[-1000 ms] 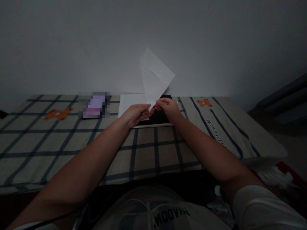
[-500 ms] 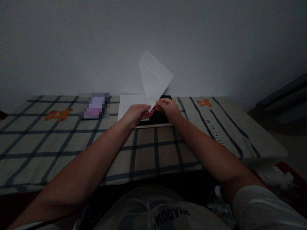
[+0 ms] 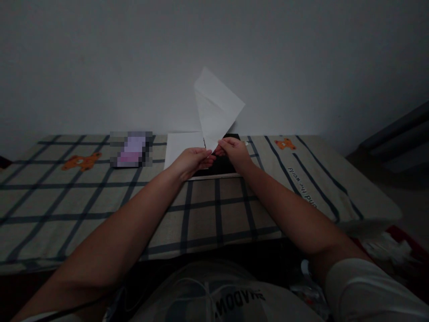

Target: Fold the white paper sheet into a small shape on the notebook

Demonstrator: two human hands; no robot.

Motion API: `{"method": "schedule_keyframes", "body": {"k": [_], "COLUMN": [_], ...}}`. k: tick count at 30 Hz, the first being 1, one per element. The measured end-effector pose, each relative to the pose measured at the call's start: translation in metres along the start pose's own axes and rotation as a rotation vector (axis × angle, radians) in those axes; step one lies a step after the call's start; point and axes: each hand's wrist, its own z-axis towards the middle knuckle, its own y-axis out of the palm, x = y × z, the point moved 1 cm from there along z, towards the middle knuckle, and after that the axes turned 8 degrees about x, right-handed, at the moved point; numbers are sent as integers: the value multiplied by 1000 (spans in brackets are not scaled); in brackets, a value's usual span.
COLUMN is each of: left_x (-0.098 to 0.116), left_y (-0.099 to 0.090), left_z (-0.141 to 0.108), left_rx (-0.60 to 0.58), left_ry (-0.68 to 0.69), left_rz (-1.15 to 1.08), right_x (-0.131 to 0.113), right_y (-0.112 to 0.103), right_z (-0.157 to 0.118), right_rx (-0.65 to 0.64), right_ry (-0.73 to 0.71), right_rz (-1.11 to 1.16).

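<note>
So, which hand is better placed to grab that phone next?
Probably the left hand: it is nearer the phone, the right hand farther across. Both are at the lower tip of the raised paper, so neither looks free.

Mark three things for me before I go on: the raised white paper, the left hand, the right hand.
Raised white paper [image 3: 217, 107]: head view, middle of the sheet.
Left hand [image 3: 190, 162]: head view, middle of the hand.
Right hand [image 3: 236, 151]: head view, middle of the hand.
</note>
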Motion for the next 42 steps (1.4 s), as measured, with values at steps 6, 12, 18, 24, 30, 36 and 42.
{"method": "schedule_keyframes", "body": {"k": [6,12,18,24,30,36,42], "left_x": [-2,-2,1,-2,-4,-3,-1], "left_y": [-2,-1,-1,-3,-6,-4,-2], "left_z": [0,-1,-4,3,8,6,1], "left_rx": [-17,34,27,9,39,72,-43], "left_ry": [-2,171,122,168,208,249,115], "left_rz": [91,139,88,26,71,116,14], "right_x": [-3,-6,-6,-5,-5,-5,-7], "right_y": [-5,-3,1,-1,1,2,-1], "right_z": [3,1,-2,-1,-2,-3,-3], "right_rx": [89,25,44,35,25,37,89], "right_ry": [-20,65,77,91,98,82,21], "right_rz": [-17,1,-1,-9,-9,11,-31]}}
